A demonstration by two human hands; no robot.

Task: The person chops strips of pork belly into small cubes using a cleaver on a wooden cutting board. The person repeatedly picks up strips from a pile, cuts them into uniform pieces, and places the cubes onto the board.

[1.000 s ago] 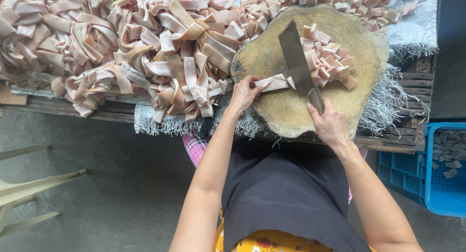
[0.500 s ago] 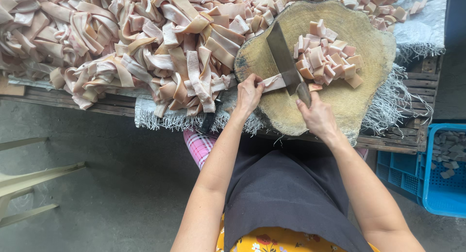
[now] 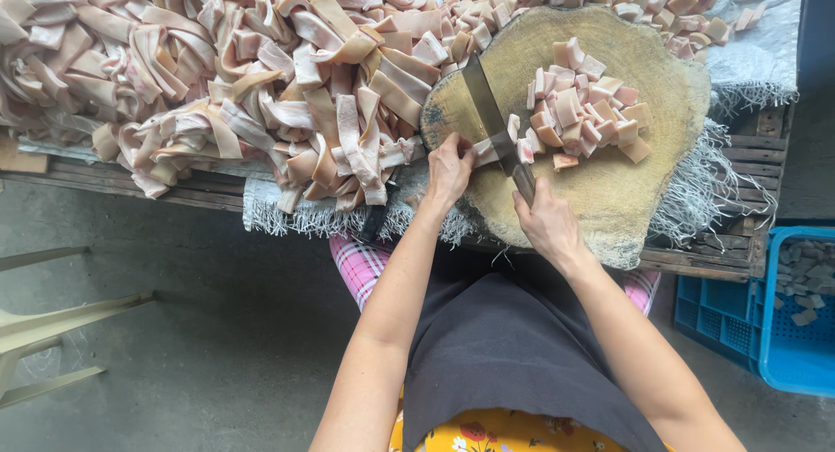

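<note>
A broad steel cleaver with a dark handle [image 3: 492, 120] stands edge-down on the round, worn wooden chopping block [image 3: 644, 191], its blade angled away toward the upper left. A pale pink strip of pork skin [image 3: 484, 149] lies flat under the blade. Just right of it sits a heap of small pink-and-tan cut squares [image 3: 584, 108].

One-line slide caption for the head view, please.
Right hand grips a cleaver over a round wooden chopping block; left hand steadies a pinkish strip beside cut cubes.
</note>
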